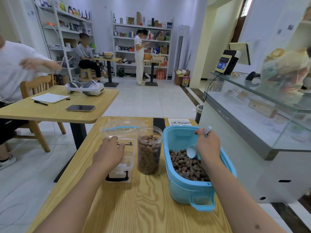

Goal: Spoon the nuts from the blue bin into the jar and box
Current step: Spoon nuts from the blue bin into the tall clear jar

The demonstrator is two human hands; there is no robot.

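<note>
My left hand [109, 153] steadies the clear box [123, 158] left of the full jar [149, 152], while my right hand [207, 145] grips the spoon [191, 151] over nuts [188, 167] in the blue bin [190, 190], ready to scoop.

Shop interior, pale tiled floor [148, 100]. White shelving [142, 44] against the far wall serves as landmark: a second shelf unit [64, 36] stands to its left, a tall white column unit [180, 47] to its right, a wooden table [55, 111] nearer the viewer, a glass counter [252, 105] far right.
</note>
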